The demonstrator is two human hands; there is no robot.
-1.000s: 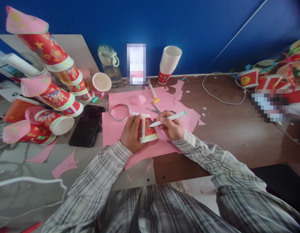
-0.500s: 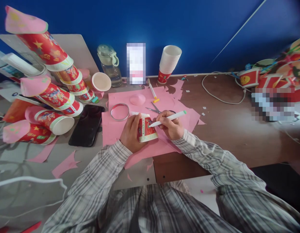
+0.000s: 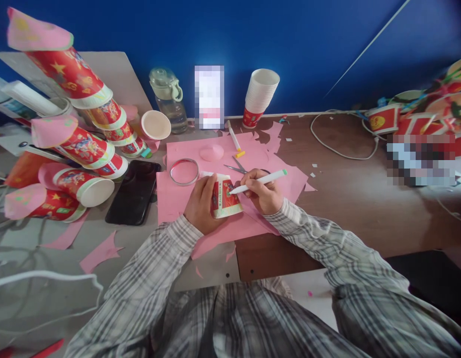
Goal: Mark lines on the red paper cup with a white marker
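Observation:
My left hand (image 3: pixel 203 206) is wrapped round a red and white paper cup (image 3: pixel 227 199), which lies on its side above the pink paper (image 3: pixel 174 209). In my right hand (image 3: pixel 263 193) is a white marker (image 3: pixel 258 182) with a green end, its tip at the cup's printed side. Scissors (image 3: pixel 236 168) lie just beyond my right hand, their handles partly hidden. A roll of tape (image 3: pixel 184 172) rests on the paper to the left, near a pink paper cone (image 3: pixel 211 152). Farther back lies a yellow-capped marker (image 3: pixel 234 137).
Decorated cup towers (image 3: pixel 81 99) and a black phone (image 3: pixel 133 193) are on the left. Behind stand a water bottle (image 3: pixel 171 104), a lit screen (image 3: pixel 209 97) and stacked cups (image 3: pixel 262 94). A white cable (image 3: pixel 342 158) and more red cups (image 3: pixel 420 122) lie right.

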